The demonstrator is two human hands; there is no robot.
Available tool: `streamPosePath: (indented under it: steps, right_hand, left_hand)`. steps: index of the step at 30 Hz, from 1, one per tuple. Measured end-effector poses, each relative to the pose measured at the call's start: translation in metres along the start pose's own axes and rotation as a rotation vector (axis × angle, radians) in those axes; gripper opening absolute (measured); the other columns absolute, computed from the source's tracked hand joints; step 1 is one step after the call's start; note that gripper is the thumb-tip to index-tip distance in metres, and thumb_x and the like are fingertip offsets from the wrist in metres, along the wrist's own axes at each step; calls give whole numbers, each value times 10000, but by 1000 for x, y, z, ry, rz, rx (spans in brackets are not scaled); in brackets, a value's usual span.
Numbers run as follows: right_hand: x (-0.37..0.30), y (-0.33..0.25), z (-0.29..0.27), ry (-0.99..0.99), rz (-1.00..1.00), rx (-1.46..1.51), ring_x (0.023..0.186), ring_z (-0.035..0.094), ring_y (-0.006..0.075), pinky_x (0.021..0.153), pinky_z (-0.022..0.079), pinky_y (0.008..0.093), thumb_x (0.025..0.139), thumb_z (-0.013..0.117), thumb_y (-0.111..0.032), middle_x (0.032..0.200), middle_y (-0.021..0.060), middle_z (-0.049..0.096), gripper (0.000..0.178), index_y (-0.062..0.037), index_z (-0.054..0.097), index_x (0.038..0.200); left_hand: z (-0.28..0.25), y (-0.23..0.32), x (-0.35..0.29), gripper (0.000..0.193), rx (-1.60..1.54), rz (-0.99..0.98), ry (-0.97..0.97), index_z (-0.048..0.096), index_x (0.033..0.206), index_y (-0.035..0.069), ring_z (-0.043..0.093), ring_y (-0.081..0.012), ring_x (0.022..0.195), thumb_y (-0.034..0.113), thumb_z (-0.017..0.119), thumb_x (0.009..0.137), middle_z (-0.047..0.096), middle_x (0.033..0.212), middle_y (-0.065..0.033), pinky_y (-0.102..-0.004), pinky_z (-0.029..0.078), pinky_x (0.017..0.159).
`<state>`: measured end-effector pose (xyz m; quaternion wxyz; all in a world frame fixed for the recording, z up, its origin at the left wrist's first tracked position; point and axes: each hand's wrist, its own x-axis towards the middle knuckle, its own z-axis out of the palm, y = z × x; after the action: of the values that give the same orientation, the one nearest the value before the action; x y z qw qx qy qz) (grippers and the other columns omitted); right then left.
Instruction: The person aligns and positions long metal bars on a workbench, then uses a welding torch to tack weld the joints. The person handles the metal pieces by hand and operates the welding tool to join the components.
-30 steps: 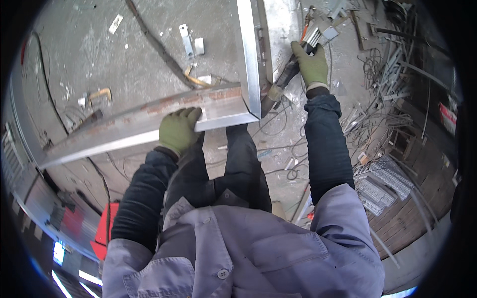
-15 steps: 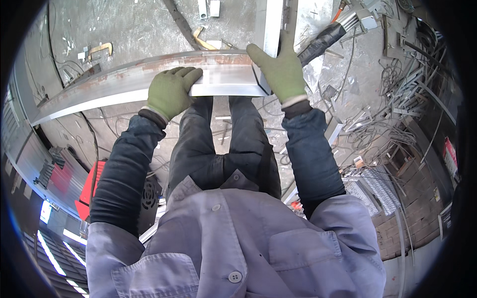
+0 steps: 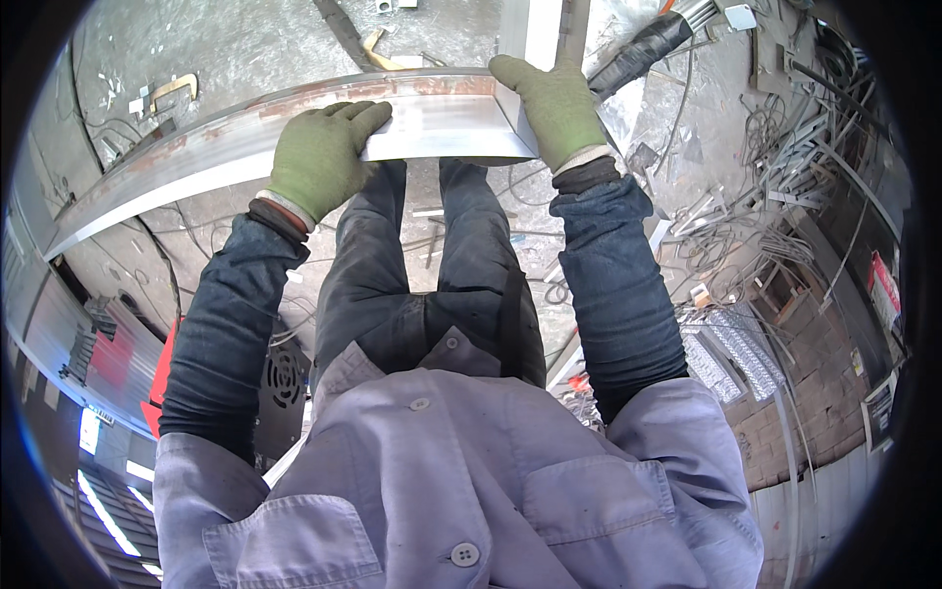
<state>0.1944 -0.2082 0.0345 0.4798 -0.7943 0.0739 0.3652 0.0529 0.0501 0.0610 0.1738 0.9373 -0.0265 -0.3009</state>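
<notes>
A long, silvery sheet-metal frame [image 3: 446, 123] with a raised rim and brownish smears along its far inner side lies across in front of my legs. My left hand [image 3: 322, 159], in a green knit glove, holds its near edge with the fingers laid over the upper face; the thumb is hidden. At the frame's right corner, my right hand [image 3: 556, 113], gloved alike, grips the end with the thumb toward the inner side; its other fingers are mostly hidden behind the corner. Beyond that corner a light metal bar [image 3: 530, 34] runs away from me.
A yellow clamp [image 3: 175, 90] lies on the floor at the far left, near cables. Far right of the frame is a black-wrapped bundle [image 3: 643, 54]. Metal offcuts [image 3: 785, 167] and coiled wire heap up on the right. A red object [image 3: 162, 378] stands by my left arm.
The frame's near edge and both gloved hands now sit higher in the view, and its right end looks tilted to show more of the inner face. Both hands keep their hold.
</notes>
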Motion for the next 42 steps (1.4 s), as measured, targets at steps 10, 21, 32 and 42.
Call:
streamPosePath:
  steps: [10,21,32,42]
  right_hand:
    - [-2,-1,3,-10,30,105,979,772,294,828,657,379,927,855,-214,1293,259,670,885,18,369,1630]
    - [0,0,3,-45,3,127,1206,702,323,956,631,401,878,878,-160,1418,225,615,1004,-65,305,1696]
    - [-4,-5,4,-7,-22,60,1236,693,308,1011,605,397,894,872,-163,1514,216,589,996,-34,308,1705]
    - [-3,1,8,53,-29,38,1150,719,288,970,605,381,904,854,-182,1445,198,636,909,24,374,1648]
  left_hand:
    - [5,0,-1,730,25,2,28,675,1496,205,756,-313,1232,233,926,811,752,1441,-64,-431,616,1045]
    - [5,2,-1,725,27,-7,28,688,1483,203,755,-314,1232,224,931,801,751,1440,-63,-435,618,1040]
    - [-1,7,2,654,14,-32,17,726,1430,193,755,-318,1219,246,915,806,773,1390,-72,-438,605,1051]
    - [11,37,16,412,55,-69,169,752,1216,158,751,-310,1181,263,846,828,800,1240,-82,-462,559,1066]
